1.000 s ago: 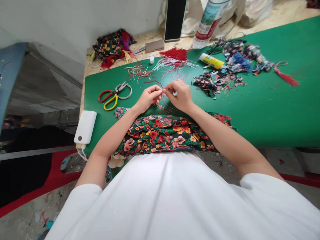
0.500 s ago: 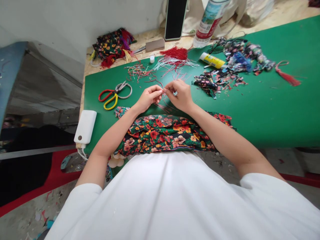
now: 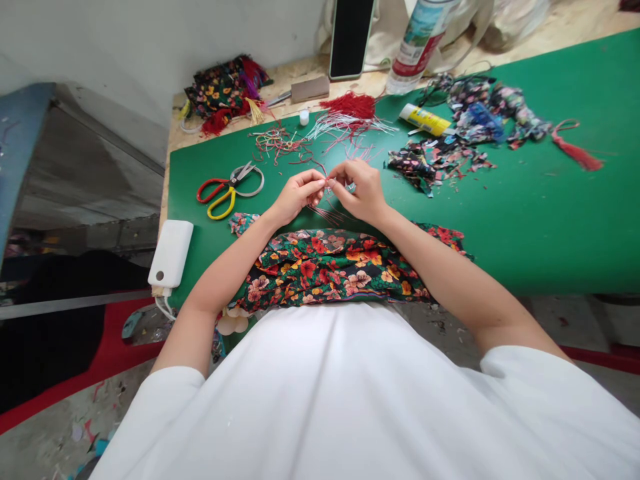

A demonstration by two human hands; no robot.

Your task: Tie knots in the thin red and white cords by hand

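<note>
Over green mat [image 3: 550, 227], hands [image 3: 299, 195] [image 3: 361, 190] meet, pinched closed on thin reddish cord [image 3: 320, 166], arms [image 3: 229, 264] angled inward.

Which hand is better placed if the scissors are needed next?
Left, probably: the left hand is nearer the scissors than the right hand. Both seem to pinch thin cord, though.

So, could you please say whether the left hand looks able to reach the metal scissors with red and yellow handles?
Probably yes: the scissors lie near the left hand, mostly uncovered, a thin grey ring against them; that hand seems to pinch a thin reddish cord.
</note>
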